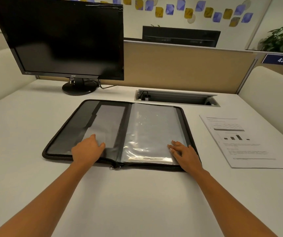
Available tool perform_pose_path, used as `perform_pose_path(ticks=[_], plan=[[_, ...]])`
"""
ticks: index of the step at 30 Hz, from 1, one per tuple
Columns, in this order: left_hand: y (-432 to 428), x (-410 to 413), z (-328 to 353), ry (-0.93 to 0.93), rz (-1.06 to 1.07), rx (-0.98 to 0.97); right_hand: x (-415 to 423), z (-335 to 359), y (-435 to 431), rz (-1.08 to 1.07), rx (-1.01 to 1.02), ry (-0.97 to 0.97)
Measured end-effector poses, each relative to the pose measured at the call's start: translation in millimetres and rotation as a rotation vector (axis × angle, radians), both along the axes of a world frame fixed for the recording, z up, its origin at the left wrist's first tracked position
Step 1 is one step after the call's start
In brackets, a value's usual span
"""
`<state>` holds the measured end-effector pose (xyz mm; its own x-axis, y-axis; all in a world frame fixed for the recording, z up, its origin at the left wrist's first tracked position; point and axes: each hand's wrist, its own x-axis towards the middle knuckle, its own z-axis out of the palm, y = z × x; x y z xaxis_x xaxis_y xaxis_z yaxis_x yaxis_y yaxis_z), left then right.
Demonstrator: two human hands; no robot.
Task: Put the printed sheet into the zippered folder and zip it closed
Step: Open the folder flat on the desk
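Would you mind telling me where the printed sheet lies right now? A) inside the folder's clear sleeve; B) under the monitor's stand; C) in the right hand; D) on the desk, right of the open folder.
D: the printed sheet lies flat on the desk, apart from the open zippered folder, on whose inside the left hand and right hand both rest.
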<state>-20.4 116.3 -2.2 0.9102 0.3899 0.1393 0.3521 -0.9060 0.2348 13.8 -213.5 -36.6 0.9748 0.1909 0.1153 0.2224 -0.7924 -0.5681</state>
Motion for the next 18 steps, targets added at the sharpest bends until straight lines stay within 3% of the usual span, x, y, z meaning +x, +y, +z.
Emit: perform_pose_path(ticks=[6,18], plan=[[1,-14,2,-0.037,-0.071,0.144,-15,3,-19,-0.023,0.046,0.016],[-16,-26,11,-0.055,-0.151,0.057,-42,13,-46,-0.186,0.051,-0.001]])
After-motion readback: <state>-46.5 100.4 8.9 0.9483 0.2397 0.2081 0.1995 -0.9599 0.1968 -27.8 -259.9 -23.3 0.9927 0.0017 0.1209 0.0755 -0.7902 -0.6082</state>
